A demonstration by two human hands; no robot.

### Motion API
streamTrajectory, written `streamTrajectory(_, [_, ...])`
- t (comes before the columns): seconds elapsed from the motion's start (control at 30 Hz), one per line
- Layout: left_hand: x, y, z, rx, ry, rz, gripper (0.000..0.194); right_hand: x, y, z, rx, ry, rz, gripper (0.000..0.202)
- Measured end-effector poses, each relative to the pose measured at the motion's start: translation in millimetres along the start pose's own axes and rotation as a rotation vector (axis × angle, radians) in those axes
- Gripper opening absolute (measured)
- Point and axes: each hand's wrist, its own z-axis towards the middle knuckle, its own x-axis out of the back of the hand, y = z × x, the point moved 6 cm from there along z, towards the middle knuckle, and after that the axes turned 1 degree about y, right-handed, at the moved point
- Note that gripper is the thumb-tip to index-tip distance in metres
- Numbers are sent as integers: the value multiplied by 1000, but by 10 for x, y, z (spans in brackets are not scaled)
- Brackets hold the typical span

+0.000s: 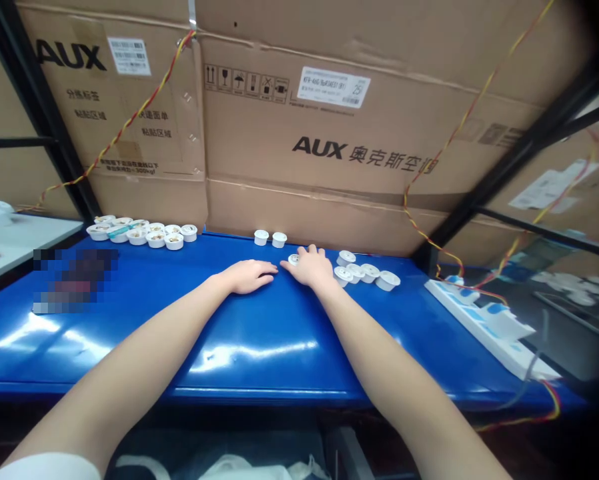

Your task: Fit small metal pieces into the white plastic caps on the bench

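Note:
Near the back of the blue table [259, 333], my right hand [313, 267] has its thumb and index finger around a small white round cup [293, 259], whose lower part is hidden behind the thumb. Just left of it, my left hand [252, 276] rests on the table, fingers stretched out, holding nothing. Two more white cups, one [261, 237] beside another [279, 239], stand against the cardboard behind the hands. To the right of my right hand is a loose group of several lidded white cups [370, 272].
At the back left, several white cups [156, 238] stand in rows, with a teal strip [122, 231] across some. Cardboard boxes [369, 200] wall the back. A white power strip [489, 327] lies at the right edge, with twisted red-yellow wires [419, 230] hanging nearby.

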Motion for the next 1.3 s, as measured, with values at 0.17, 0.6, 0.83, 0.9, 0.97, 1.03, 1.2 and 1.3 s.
streamTrajectory(0.17, [57,-57,-6,41,109,-116,40,35,58,-8,13,32,36,78])
streamTrajectory(0.6, [155,-178,-32,176,319,-10,60,-111,-159,22,388,43,331,51])
streamTrajectory(0.83, [106,-182,-17,191,275,51,52,-156,-149,45,403,34,470,57])
streamTrajectory(0.9, [123,-207,-27,194,310,19,47,-148,-112,51,369,34,455,56])
streamTrajectory(0.97, [149,-232,-40,194,353,-20,38,-133,-83,48,348,33,452,54])
streamTrajectory(1.03, [177,-261,-54,208,388,-60,28,-117,-64,40,339,32,468,52])
streamTrajectory(1.2, [246,-327,-94,294,453,-119,33,-120,3,52,254,14,558,54])
streamTrajectory(1.3, [241,-350,-97,339,423,-149,40,-124,2,52,240,-7,598,46])
